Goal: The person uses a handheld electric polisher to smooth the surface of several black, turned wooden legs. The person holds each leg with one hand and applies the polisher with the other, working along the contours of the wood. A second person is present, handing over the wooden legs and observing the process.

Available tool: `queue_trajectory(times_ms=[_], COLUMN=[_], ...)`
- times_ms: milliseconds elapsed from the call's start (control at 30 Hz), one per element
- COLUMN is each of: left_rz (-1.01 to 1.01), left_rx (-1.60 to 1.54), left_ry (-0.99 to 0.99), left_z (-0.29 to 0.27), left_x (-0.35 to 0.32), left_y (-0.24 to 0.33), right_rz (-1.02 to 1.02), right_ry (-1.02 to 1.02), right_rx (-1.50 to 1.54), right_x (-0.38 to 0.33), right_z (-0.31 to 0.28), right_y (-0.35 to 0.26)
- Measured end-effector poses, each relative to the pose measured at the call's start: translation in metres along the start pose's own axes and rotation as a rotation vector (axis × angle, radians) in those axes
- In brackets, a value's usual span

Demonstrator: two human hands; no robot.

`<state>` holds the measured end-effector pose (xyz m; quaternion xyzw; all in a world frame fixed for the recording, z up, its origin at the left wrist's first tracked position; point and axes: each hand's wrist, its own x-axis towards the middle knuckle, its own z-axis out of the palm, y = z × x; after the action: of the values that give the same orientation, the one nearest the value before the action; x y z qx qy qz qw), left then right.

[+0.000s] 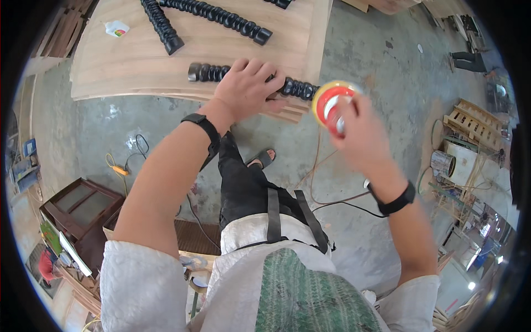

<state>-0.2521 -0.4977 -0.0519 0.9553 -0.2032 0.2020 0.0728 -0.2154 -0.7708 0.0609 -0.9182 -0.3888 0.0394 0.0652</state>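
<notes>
A glossy black turned spindle [297,88], ribbed along its length, lies across the near edge of a stack of plywood sheets [127,72]. My left hand [251,86] is wrapped over its middle, the fingers curled down around it. The spindle's right end juts past the sheets. At that end, my right hand [357,124] grips a roll of tape [326,102], yellow outside with a red core. Both the hand and the roll are smeared by motion. The roll touches or overlaps the spindle's tip; which, I cannot tell.
More black spindles [221,17] lie farther back on the sheets, near a small white bottle [116,29]. Cables [315,177] run over the concrete floor around my feet. A dark wooden cabinet [83,205] stands at left; a wooden pallet [475,123] lies at right.
</notes>
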Motion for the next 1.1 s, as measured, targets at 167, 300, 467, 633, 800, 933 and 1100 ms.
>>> queue_trajectory(times_ms=[167, 300, 467, 633, 800, 933, 1100], left_rz=[0.031, 0.042, 0.029, 0.026, 0.026, 0.034, 0.039], left_rx=[0.018, 0.016, 0.019, 0.002, -0.003, 0.012, 0.018], left_ry=[-0.017, -0.013, -0.032, -0.025, -0.023, -0.046, -0.049], left_z=[-0.003, -0.002, -0.002, -0.003, -0.004, -0.003, -0.004], left_x=[0.001, 0.002, 0.000, 0.001, 0.001, -0.002, -0.001], left_y=[-0.003, -0.003, -0.002, -0.002, -0.003, -0.002, -0.003], right_rz=[0.223, 0.212, 0.001, -0.083, -0.083, 0.104, 0.202], right_ry=[0.065, -0.049, -0.086, -0.082, -0.051, -0.043, 0.010], right_rx=[0.161, 0.165, 0.086, 0.153, 0.103, 0.034, 0.058], right_x=[0.041, 0.045, -0.014, -0.038, -0.002, 0.039, 0.053], right_z=[-0.019, -0.004, 0.015, 0.018, 0.004, -0.011, -0.020], right_y=[0.007, 0.010, -0.018, -0.025, -0.029, -0.009, 0.013])
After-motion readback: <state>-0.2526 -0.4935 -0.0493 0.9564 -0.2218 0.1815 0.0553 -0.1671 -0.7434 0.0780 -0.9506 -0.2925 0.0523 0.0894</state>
